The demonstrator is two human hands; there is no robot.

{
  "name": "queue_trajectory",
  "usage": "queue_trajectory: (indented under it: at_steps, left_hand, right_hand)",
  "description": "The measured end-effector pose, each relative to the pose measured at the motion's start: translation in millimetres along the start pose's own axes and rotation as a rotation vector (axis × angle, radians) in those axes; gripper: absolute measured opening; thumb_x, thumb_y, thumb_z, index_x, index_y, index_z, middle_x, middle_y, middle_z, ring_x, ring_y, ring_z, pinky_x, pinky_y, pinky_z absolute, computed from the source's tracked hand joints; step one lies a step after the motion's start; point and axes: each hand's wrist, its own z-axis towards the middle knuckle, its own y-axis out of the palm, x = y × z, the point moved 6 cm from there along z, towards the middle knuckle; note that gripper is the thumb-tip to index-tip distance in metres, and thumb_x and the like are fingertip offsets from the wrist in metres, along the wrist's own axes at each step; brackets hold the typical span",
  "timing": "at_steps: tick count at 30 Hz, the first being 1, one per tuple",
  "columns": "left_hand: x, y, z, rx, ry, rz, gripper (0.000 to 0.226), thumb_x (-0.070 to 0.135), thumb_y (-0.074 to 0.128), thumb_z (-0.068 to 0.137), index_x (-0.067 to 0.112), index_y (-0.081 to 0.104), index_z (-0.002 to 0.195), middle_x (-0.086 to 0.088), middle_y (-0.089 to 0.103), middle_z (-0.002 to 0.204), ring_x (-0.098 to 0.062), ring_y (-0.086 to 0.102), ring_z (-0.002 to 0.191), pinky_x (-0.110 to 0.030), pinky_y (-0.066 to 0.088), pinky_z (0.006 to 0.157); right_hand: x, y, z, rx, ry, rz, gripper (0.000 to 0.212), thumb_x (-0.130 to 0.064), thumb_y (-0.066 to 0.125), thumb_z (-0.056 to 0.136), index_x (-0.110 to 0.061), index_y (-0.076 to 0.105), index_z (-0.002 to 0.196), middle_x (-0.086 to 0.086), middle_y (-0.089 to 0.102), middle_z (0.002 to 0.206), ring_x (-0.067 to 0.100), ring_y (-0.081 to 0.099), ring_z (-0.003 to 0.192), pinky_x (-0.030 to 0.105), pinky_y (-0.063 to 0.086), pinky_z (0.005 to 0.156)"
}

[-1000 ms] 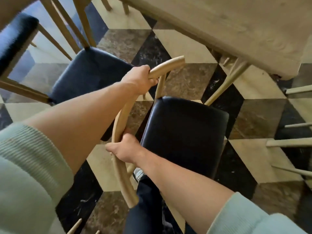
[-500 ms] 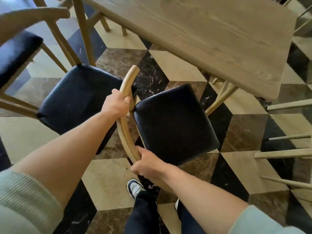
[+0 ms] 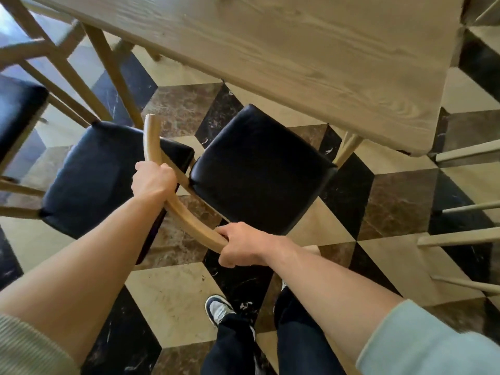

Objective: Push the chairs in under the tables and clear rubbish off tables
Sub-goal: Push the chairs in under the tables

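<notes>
A wooden chair with a black padded seat stands before the light wooden table, its seat's far corner just under the table edge. Both my hands grip its curved wooden backrest. My left hand is closed around the upper part of the rail. My right hand is closed around the rail's near end. The tabletop part in view is bare wood.
A second black-seated chair stands close on the left, touching or nearly touching the held chair's rail. A third seat sits at far left. Pale chair legs stick in from the right. My feet stand on the chequered marble floor.
The chair has swung round and moved toward the table; its seat now reaches the table edge. Both hands stayed on the backrest. My view shifted forward over the table.
</notes>
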Motion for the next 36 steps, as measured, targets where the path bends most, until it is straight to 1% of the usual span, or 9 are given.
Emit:
queue_trajectory:
  at_steps: [5, 11, 14, 16, 18, 23, 28, 33, 36]
  left_hand:
    - [-21.8, 5.1, -5.5, 0.034, -0.104, 0.009, 0.060, 0.044, 0.049, 0.091, 0.005, 0.043, 0.136, -0.020, 0.064, 0.119, -0.044, 0.070, 0.100, -0.057, 0.057, 0.092]
    - [-2.7, 8.4, -6.6, 0.016, -0.166, -0.055, 0.052, 0.034, 0.053, 0.092, 0.001, 0.052, 0.132, -0.022, 0.072, 0.107, -0.039, 0.074, 0.081, -0.051, 0.065, 0.066]
    - [28.9, 18.8, -14.1, -0.017, -0.112, -0.025, 0.054, 0.033, 0.052, 0.100, -0.004, 0.048, 0.139, -0.024, 0.069, 0.114, -0.036, 0.071, 0.082, -0.039, 0.056, 0.046]
    - [46.5, 31.9, -20.0, -0.082, -0.110, -0.066, 0.054, 0.034, 0.053, 0.100, -0.002, 0.046, 0.140, -0.024, 0.068, 0.117, -0.038, 0.073, 0.089, -0.044, 0.061, 0.050]
    - [61.3, 48.3, -25.9, -0.189, -0.137, -0.151, 0.053, 0.036, 0.054, 0.099, 0.001, 0.046, 0.137, -0.024, 0.070, 0.113, -0.038, 0.075, 0.083, -0.053, 0.064, 0.054]
    - [108.1, 82.1, -43.7, -0.312, -0.065, -0.141, 0.074, 0.060, 0.057, 0.095, 0.007, 0.041, 0.144, -0.017, 0.072, 0.104, -0.028, 0.079, 0.069, -0.041, 0.062, 0.048]
    - [116.4, 80.5, -51.7, -0.417, 0.003, 0.004, 0.097, 0.082, 0.045, 0.087, 0.007, 0.044, 0.147, -0.013, 0.075, 0.101, -0.027, 0.078, 0.077, -0.038, 0.060, 0.057]
    - [105.4, 60.4, -50.5, -0.496, 0.137, 0.028, 0.086, 0.079, 0.030, 0.094, 0.010, 0.061, 0.133, -0.012, 0.071, 0.113, -0.027, 0.069, 0.093, -0.046, 0.048, 0.081]
    - [81.4, 19.5, -34.3, -0.435, 0.153, -0.036, 0.073, 0.068, 0.031, 0.102, 0.007, 0.061, 0.129, -0.014, 0.072, 0.109, -0.028, 0.068, 0.095, -0.045, 0.049, 0.090]
  right_hand:
    - [13.1, -2.5, 1.6, -0.030, -0.081, -0.098, 0.023, -0.013, 0.063, 0.075, -0.027, 0.061, 0.093, 0.005, 0.066, 0.088, 0.023, 0.066, 0.075, 0.041, 0.059, 0.065]
    - [26.2, -50.6, -0.5, -0.043, -0.118, -0.195, 0.028, -0.016, 0.065, 0.077, -0.021, 0.066, 0.104, 0.004, 0.065, 0.092, 0.021, 0.065, 0.078, 0.046, 0.063, 0.075]
    - [41.4, -80.9, -7.1, -0.040, -0.096, -0.238, 0.034, -0.016, 0.067, 0.073, -0.024, 0.064, 0.107, 0.005, 0.065, 0.095, 0.024, 0.066, 0.083, 0.050, 0.062, 0.079]
    - [55.5, -100.6, -13.0, -0.017, -0.078, -0.266, 0.039, -0.017, 0.068, 0.072, -0.027, 0.063, 0.109, 0.004, 0.065, 0.097, 0.024, 0.066, 0.085, 0.050, 0.062, 0.081]
    - [74.1, -119.1, -17.6, -0.002, -0.049, -0.285, 0.041, -0.018, 0.069, 0.072, -0.029, 0.063, 0.111, 0.002, 0.064, 0.097, 0.022, 0.065, 0.086, 0.048, 0.061, 0.082]
    - [113.9, -166.9, -33.3, 0.092, 0.035, -0.298, 0.034, -0.018, 0.073, 0.067, -0.036, 0.061, 0.093, 0.000, 0.064, 0.093, 0.019, 0.064, 0.085, 0.041, 0.061, 0.079]
    - [115.2, -168.8, -38.5, 0.115, 0.047, -0.279, 0.031, -0.017, 0.074, 0.068, -0.033, 0.065, 0.093, 0.000, 0.066, 0.090, 0.018, 0.066, 0.085, 0.032, 0.058, 0.073]
    - [87.9, -164.2, -41.6, 0.140, 0.039, -0.115, 0.057, -0.019, 0.073, 0.078, -0.036, 0.058, 0.131, -0.008, 0.063, 0.110, 0.013, 0.063, 0.103, 0.032, 0.057, 0.087]
    - [22.8, -156.7, -25.8, 0.335, -0.077, 0.028, 0.034, -0.032, 0.072, 0.087, -0.034, 0.064, 0.120, -0.010, 0.066, 0.106, 0.011, 0.066, 0.099, 0.031, 0.060, 0.083]
